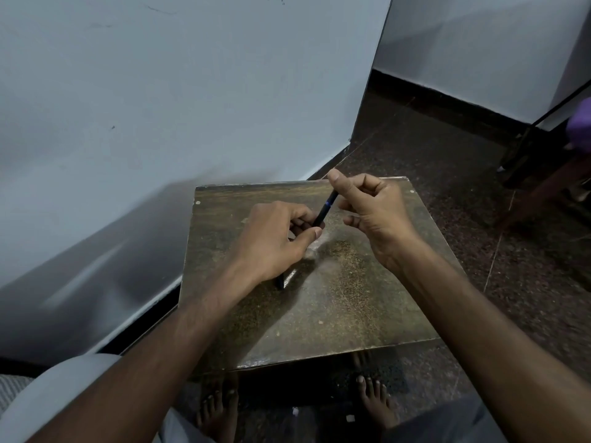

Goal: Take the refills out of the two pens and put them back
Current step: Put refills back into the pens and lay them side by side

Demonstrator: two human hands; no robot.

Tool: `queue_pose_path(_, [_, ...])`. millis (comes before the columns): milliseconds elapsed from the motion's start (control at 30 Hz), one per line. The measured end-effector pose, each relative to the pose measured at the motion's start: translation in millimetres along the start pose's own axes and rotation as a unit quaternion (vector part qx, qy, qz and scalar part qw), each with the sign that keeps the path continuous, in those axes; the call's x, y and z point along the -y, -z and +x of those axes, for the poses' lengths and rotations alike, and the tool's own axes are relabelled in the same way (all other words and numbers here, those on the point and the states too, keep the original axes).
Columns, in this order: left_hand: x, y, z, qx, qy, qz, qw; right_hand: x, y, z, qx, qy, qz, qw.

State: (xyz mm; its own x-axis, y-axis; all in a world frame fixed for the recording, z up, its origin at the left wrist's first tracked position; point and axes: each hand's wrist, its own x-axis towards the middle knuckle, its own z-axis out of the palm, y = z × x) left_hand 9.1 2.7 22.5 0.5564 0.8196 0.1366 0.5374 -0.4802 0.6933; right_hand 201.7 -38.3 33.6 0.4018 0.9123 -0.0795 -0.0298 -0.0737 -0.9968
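A dark pen with a blue band (325,208) is held tilted above the small brown table (335,308). My left hand (275,238) grips its lower end between thumb and fingers. My right hand (371,206) pinches its upper end, index finger raised. A second dark pen (280,282) lies on the table under my left wrist, mostly hidden. No refill is visible.
The table stands close to a white wall (160,107) on the left. Dark speckled floor (447,155) surrounds it. My bare feet (375,401) rest under the near edge. A wooden chair leg (537,199) and something purple (580,123) are at the far right.
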Motion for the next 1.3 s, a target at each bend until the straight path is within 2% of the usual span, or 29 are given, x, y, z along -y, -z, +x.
queue_pose_path(133, [1.5,2.2,0.9,-0.007,0.008,-0.014,1.0,0.8,-0.1,-1.6,0.042,-0.006,0.007,0.999])
queue_pose_path(367, [0.3,3.1,-1.0,-0.003,0.01,-0.024,1.0,0.8,1.3,0.2,0.033,0.018,-0.009,0.999])
queue_pose_path(500, [0.1,4.7,0.3,0.0,0.014,-0.027,1.0,2.3,1.7,-1.0,0.079,0.022,-0.009,0.997])
queue_pose_path(700, [-1.4,3.2,-2.0,0.016,0.01,-0.026,0.999,2.0,1.5,0.5,0.016,0.055,-0.024,0.998])
queue_pose_path(833, [-2.6,3.7,-0.2,0.019,0.02,-0.031,0.999,3.5,3.5,0.2,0.063,0.017,-0.016,0.998])
queue_pose_path(933, [-1.2,4.7,-0.2,0.018,0.025,-0.037,0.999,6.1,4.9,-0.8,0.082,0.038,-0.034,0.995])
queue_pose_path(1100, [-3.5,3.5,-2.1,0.027,0.018,-0.042,0.999,1.8,3.5,2.1,0.019,0.046,-0.019,0.999])
queue_pose_path(1200, [-4.5,3.3,-0.9,0.028,0.022,-0.042,0.998,3.1,4.1,1.8,0.065,-0.006,-0.027,0.998])
queue_pose_path(1300, [-2.6,4.4,-0.2,0.022,0.024,-0.038,0.999,3.5,4.4,-0.5,0.105,0.008,-0.033,0.994])
